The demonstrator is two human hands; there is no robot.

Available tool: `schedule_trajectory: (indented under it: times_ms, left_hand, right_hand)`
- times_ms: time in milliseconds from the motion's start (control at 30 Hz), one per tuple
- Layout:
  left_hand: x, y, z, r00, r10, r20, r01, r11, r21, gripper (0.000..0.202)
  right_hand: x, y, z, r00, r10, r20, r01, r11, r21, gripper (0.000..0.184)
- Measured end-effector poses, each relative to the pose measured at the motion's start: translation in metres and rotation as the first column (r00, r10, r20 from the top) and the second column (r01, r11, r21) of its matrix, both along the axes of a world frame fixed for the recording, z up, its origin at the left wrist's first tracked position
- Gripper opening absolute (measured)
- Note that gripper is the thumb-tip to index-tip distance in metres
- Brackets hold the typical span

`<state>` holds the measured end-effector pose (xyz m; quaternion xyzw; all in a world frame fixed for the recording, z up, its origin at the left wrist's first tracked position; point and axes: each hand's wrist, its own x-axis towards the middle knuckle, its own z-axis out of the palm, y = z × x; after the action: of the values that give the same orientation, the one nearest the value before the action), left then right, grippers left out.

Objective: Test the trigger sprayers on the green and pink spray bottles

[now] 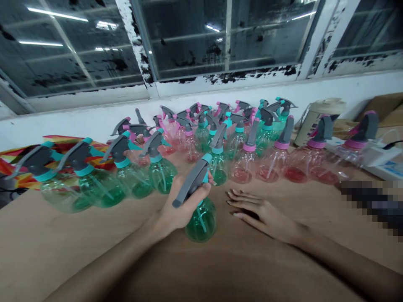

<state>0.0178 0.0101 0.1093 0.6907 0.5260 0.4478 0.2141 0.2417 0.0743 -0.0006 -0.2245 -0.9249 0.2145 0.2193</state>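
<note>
My left hand (185, 205) is wrapped round the neck of a green spray bottle (201, 224) with a grey and turquoise trigger head. The bottle is close in front of me; whether its base touches the table I cannot tell. To its right, my right hand (261, 212) rests palm down by the table top, fingers stretched out, holding nothing. Just beyond the hands stand a green spray bottle (218, 167) and a pink spray bottle (242, 167). Other green spray bottles (135, 180) line up on the left, pink ones (294, 167) on the right.
Several more spray bottles (192, 144) crowd the back of the wooden table (283, 268) by the wall. A red and yellow wrapper (103, 155) lies behind the left row. A beige jug (319, 119) and cardboard (387, 107) are at the back right, near a white device (382, 157).
</note>
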Motion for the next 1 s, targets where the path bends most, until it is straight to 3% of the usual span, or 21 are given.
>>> schedule_trajectory:
  times_ms: [133, 267, 567, 867, 1000]
  left_hand:
    - [-0.002, 0.001, -0.009, 1.0, -0.023, -0.002, 0.023, 1.0, -0.013, 0.02]
    - [-0.002, 0.001, -0.014, 1.0, -0.006, -0.011, 0.006, 1.0, -0.01, 0.016]
    - [0.001, 0.002, -0.012, 0.999, 0.044, 0.032, -0.044, 0.999, 0.007, 0.006]
    - [0.003, 0.004, -0.011, 0.997, 0.034, 0.063, -0.034, 0.999, 0.002, 0.012]
    - [0.009, -0.001, -0.012, 0.997, 0.009, 0.078, -0.004, 0.998, -0.068, 0.017]
  right_hand:
    - [0.0, 0.0, 0.002, 1.0, 0.003, 0.014, -0.003, 1.0, -0.003, 0.035]
    - [0.0, -0.001, 0.001, 1.0, -0.005, 0.024, 0.005, 1.0, -0.006, 0.033]
    - [-0.001, 0.0, 0.004, 0.999, -0.018, 0.027, 0.017, 1.0, 0.02, 0.037]
    - [-0.001, -0.002, 0.004, 0.999, -0.034, 0.028, 0.031, 0.994, 0.107, 0.035]
    - [-0.002, -0.003, 0.003, 0.999, -0.049, 0.016, 0.047, 0.989, 0.141, 0.037]
